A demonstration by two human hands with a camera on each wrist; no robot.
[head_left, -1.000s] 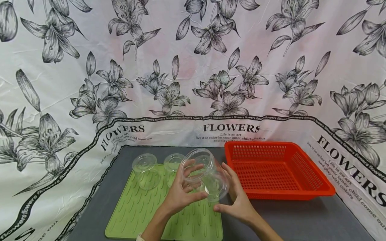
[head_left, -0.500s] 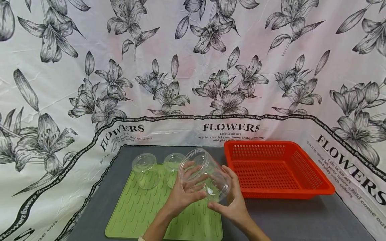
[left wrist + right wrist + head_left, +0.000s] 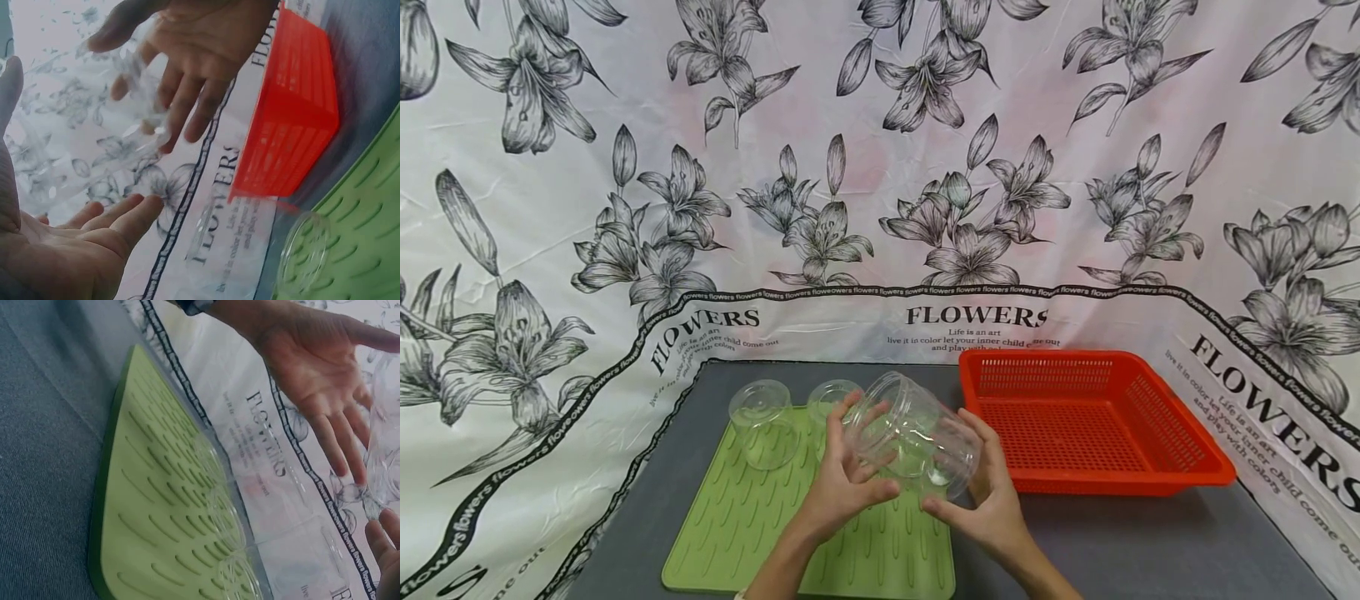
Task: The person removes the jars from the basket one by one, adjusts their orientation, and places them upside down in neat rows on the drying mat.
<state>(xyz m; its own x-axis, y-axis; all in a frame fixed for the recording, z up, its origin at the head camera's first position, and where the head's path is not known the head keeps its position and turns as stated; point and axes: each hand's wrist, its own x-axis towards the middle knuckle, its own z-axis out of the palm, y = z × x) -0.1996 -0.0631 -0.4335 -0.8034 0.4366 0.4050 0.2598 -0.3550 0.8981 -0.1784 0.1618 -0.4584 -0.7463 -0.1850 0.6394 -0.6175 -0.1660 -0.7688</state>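
Note:
A clear plastic jar (image 3: pixel 917 433) is tilted in the air between both hands, its wide rim toward the upper left and its other end toward the lower right. The left hand (image 3: pixel 842 483) holds it around the rim end, fingers spread along the side and thumb in front. Around the lower end curve the fingers of the right hand (image 3: pixel 992 500), with the thumb below. In the left wrist view the jar (image 3: pixel 94 125) is faint and blurred. Under it lies a green ridged mat (image 3: pixel 737 533); on its far part stands another clear jar (image 3: pixel 763 425).
Beside that jar is a second jar (image 3: pixel 823 404), partly behind the left hand; the right wrist view shows a further jar on the mat. A red perforated plastic basket (image 3: pixel 1120 482) stands at the right on the grey tabletop (image 3: pixel 1112 542). Flowered cloth (image 3: pixel 820 333) hangs behind.
The held jar has turned to lie nearer horizontal, its lower end swinging slightly up and to the right. The left fingers have shifted upward on its side. The basket and mat stay put.

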